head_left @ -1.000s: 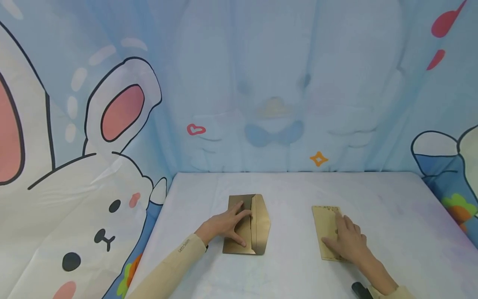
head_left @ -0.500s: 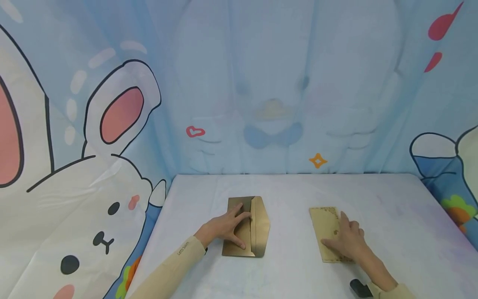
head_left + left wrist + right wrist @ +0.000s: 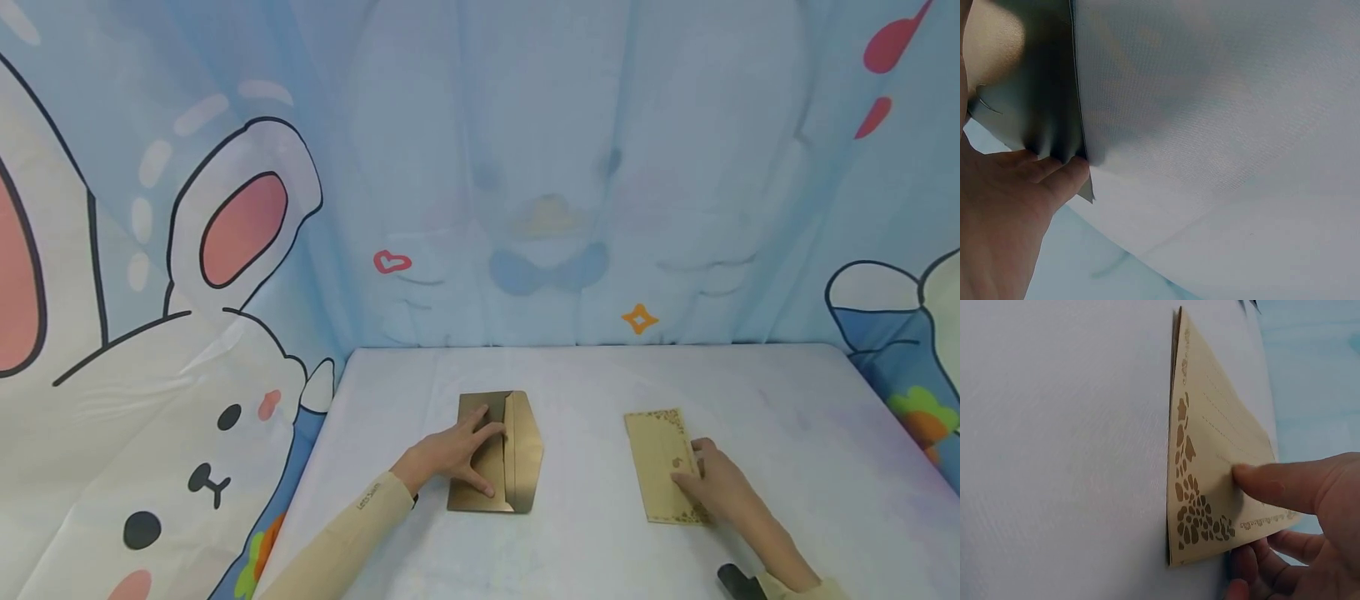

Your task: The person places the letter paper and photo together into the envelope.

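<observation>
Left hand (image 3: 453, 454), fingers spread, on gold envelope (image 3: 526, 450); right hand (image 3: 722, 487) pinches ornate-bordered card (image 3: 657, 467) edgewise; light grip should prevent creases.

Behind my left hand (image 3: 452, 454) runs a pale beige sleeve (image 3: 337, 533) — small dark lettering (image 3: 369, 493) near its end, a black bit (image 3: 416, 499) peeking out beneath. Behind my right hand (image 3: 723, 490), a beige cuff (image 3: 804, 588) — rounded black piece (image 3: 738, 582) beside it.
</observation>
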`<state>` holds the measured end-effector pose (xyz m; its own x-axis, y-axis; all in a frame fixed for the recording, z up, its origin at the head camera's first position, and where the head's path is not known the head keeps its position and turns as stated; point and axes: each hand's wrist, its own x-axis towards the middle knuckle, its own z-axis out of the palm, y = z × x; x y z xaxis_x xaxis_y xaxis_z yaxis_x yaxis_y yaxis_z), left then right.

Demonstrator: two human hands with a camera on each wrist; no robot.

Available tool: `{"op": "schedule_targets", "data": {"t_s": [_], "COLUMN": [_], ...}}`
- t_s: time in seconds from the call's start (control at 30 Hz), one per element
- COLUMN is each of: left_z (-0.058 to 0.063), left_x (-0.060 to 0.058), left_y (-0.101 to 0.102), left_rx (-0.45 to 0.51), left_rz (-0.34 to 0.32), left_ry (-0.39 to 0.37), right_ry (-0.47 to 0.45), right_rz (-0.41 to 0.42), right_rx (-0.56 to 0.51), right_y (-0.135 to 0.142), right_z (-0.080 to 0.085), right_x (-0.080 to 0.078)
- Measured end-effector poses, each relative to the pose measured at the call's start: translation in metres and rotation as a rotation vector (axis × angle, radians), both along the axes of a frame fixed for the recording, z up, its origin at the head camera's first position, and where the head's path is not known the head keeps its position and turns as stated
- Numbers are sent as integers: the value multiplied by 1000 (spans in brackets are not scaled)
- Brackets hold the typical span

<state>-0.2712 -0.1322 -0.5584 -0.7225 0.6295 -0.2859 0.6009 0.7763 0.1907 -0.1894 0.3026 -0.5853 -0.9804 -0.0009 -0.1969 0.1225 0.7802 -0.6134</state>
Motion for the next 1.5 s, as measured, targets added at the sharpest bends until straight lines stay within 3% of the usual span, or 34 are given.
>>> {"op": "schedule_targets", "data": {"t_s": [0.27, 0.57, 0.97, 1.5], "left_z": [-1, -4, -3, -5], "left_x": [-1, -2, -2, -2], "left_y": [0, -1, 0, -2], "left_rx": [12, 17, 4, 17], "left_rz": [8, 7, 13, 9], "left_ry": [-5, 4, 6, -7], "right_ry": [68, 0, -23, 6], "right_rz": [-36, -89, -87, -53], "right_rx": [11, -60, -191, -231], "right_y": [8, 15, 16, -1], "right_z": [0, 0, -1, -1], "right_x": [4, 5, 6, 3]}}
